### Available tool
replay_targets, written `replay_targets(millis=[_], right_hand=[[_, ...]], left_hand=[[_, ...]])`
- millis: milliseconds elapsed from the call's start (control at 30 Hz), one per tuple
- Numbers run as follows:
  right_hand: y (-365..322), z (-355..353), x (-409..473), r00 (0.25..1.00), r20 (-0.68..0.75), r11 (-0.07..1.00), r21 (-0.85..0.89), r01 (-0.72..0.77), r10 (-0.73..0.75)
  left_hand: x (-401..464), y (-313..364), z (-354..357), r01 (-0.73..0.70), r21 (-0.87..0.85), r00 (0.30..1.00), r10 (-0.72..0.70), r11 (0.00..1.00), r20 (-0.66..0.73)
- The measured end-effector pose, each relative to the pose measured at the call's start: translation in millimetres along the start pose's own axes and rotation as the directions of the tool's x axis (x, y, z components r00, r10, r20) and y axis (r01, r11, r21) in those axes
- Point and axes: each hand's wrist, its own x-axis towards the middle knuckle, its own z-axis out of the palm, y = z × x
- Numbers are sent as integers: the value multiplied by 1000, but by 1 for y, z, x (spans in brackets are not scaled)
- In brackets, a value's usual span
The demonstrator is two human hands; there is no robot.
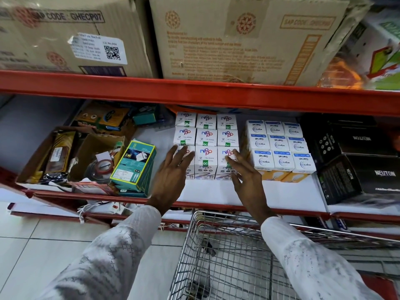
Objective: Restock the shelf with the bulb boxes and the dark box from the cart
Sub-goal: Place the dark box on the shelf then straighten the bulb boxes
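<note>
The white square Nippo bulb boxes (206, 144) stand in a three-by-three block on the white shelf board (216, 191), and your hands bracket its front row. Your left hand (171, 176) lies flat with fingers spread on the front-left box; your right hand (244, 172), fingers loosely splayed, touches the front-right one; neither holds anything. Press inward evenly to square the row. Beyond your right hand sit white Wipro bulb boxes (279, 144), then black Neutron boxes (357, 161). The wire cart (227, 256) below your wrists looks empty.
</note>
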Motion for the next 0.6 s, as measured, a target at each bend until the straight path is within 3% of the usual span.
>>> replay_targets(millis=[333,600], right_hand=[[-2,0,-3,1000,18,1000,-17,5,-5],[-10,-10,-9,998,31,975,-211,64,-59]], left_hand=[[0,1,-3,-2,11,1000,2,1000,-7],[-3,3,-9,-50,93,997,56,994,-60]])
